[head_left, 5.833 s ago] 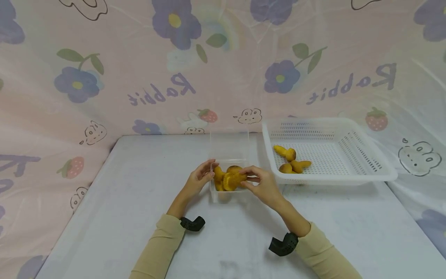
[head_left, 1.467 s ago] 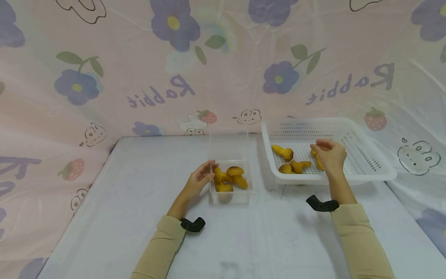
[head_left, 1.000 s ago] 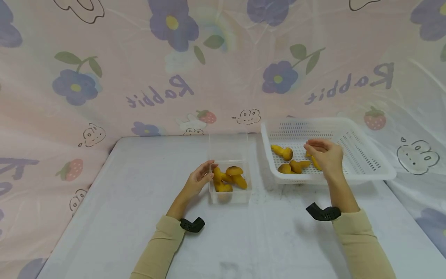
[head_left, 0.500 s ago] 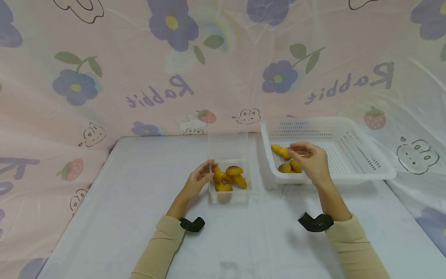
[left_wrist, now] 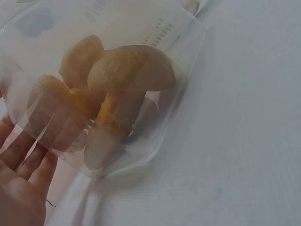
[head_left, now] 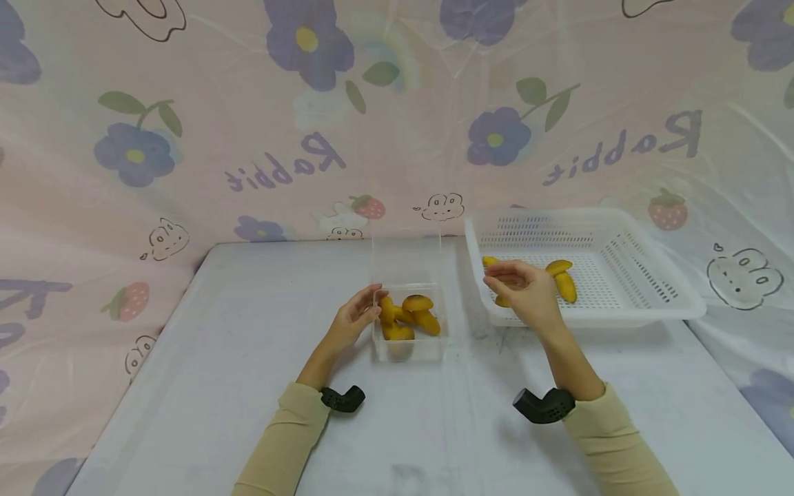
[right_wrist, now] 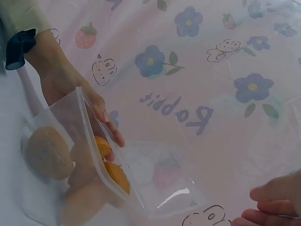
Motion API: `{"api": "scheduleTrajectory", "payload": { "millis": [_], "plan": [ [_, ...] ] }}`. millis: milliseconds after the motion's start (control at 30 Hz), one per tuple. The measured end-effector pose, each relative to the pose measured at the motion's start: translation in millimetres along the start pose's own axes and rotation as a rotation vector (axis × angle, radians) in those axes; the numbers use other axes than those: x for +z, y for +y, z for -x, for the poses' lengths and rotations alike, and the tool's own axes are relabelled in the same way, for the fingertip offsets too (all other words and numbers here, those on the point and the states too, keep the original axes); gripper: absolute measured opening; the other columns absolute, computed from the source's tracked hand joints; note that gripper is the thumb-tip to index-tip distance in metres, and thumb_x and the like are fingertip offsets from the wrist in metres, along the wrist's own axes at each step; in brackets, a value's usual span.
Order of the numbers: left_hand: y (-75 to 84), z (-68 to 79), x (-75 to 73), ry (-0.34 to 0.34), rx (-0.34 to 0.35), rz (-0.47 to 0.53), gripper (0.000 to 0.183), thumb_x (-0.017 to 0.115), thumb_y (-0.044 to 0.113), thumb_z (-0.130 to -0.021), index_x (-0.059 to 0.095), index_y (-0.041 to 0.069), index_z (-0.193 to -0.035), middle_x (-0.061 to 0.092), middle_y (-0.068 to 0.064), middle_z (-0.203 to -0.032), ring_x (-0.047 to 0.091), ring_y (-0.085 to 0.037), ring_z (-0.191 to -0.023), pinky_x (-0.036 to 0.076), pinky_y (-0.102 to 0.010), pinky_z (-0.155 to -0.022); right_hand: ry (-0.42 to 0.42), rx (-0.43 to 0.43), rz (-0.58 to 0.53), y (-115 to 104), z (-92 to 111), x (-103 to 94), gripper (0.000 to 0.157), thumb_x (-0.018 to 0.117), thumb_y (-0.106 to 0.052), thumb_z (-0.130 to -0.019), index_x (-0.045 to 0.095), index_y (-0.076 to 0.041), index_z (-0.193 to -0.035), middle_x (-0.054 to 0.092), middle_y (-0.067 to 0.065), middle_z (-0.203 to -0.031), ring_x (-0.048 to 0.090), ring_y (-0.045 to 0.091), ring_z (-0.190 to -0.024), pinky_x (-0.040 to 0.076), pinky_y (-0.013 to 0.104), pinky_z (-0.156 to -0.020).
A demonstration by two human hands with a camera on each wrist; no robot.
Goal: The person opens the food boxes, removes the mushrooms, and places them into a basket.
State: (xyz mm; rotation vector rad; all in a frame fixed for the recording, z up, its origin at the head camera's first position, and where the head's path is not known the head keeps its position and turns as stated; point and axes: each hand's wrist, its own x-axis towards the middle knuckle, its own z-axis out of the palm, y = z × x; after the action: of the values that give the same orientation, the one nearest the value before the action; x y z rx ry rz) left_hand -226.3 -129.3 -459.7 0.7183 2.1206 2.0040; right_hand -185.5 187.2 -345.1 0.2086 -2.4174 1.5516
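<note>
My left hand [head_left: 349, 322] rests against the left side of a clear plastic box [head_left: 409, 351], its fingers at the rim. Several yellow-brown mushrooms [head_left: 418, 303] lie in the box. In the left wrist view, the fingers [left_wrist: 44, 169] lie along the wall, with a mushroom [left_wrist: 131, 70] showing through it. My right hand [head_left: 527, 296] is over the left part of a white basket [head_left: 651, 313], thumb and fingers loosely bent, with nothing seen between them. It hides most of the mushrooms there. Another mushroom [head_left: 564, 286] lies in the basket beside this hand.
The box's clear lid [head_left: 406, 258] stands open at its back. The basket has perforated walls and stands right of the box. Both are on a white table [head_left: 267, 386]. A printed curtain [head_left: 397, 124] hangs behind the table.
My right hand held a mushroom over the box earlier, then was at a mushroom in the basket. It has since moved left over the basket, leaving that mushroom there. The left hand stayed put.
</note>
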Motion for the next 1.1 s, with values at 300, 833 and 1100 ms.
{"api": "scheduleTrajectory", "payload": {
  "millis": [300,833,1100],
  "plan": [
    [1.2,1.1,0.8,-0.003,0.024,-0.008,0.051,0.05,0.01,-0.1,0.032,-0.008,-0.144,0.043,-0.032,-0.144,0.05,0.0,-0.128,0.045,-0.008,-0.099,-0.039,0.009,0.013,-3.5,2.6,15.1,0.024,0.072,-0.005,-0.084,0.067,0.008,-0.105,0.071,0.023,-0.1,0.06,-0.018,-0.077,0.054,0.006,-0.072],
    [0.5,0.3,1.3,0.007,0.005,-0.019,0.052,0.05,0.007,-0.099,0.031,-0.009,-0.144,0.044,-0.031,-0.143,0.046,-0.027,-0.137,0.044,-0.008,-0.1,-0.16,-0.027,0.063,-2.3,8.4,45.0,0.026,0.072,-0.007,-0.084,0.068,0.003,-0.108,0.072,0.023,-0.105,0.072,0.031,-0.094,0.061,0.026,-0.079],
    [1.8,0.4,1.4,0.007,-0.012,-0.011,0.051,0.05,0.008,-0.099,0.033,-0.006,-0.145,0.045,-0.029,-0.144,0.043,-0.028,-0.138,0.044,-0.008,-0.101,-0.225,0.019,0.039,1.6,10.7,62.6,0.033,0.071,-0.008,-0.085,0.065,0.005,-0.115,0.069,0.026,-0.112,0.071,0.034,-0.101,0.06,0.032,-0.084]
  ]
}}
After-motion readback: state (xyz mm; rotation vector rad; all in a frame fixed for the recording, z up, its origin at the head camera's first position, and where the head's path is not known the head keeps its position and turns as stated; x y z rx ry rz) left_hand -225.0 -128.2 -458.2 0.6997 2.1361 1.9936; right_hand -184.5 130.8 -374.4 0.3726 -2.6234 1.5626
